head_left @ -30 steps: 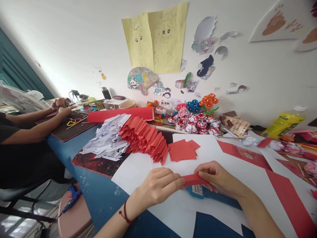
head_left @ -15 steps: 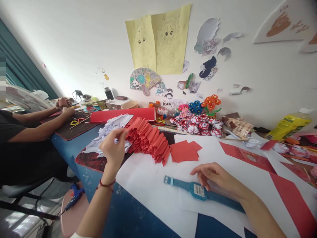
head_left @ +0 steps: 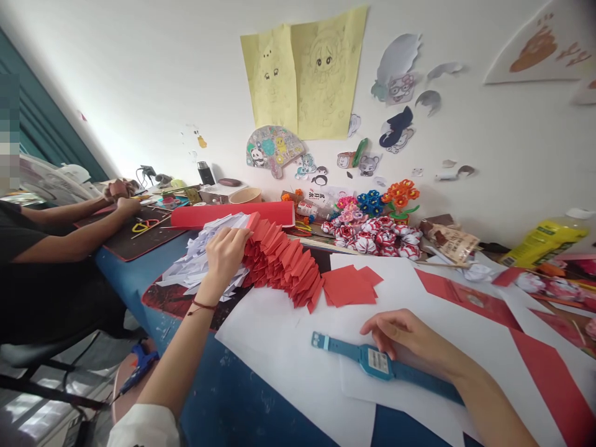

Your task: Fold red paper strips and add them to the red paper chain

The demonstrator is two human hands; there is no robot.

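My left hand is closed in a pinch at the far left end of a curved row of folded red paper pieces. Its fingertips meet the first red piece, and the hand covers part of the folded white paper pieces beside it. Over a blue wristwatch lying on white paper, my right hand hovers or rests with loosely bent fingers apart, holding nothing. Flat red paper squares lie between the row and my right hand.
White sheets cover much of the blue table. Behind the row lies a red roll; paper flowers and a yellow bottle stand toward the wall. At left, another person's hands work above a dark mat.
My left hand has moved right and slightly down, from above the white pieces onto the end of the red row. My right hand stays by the watch.
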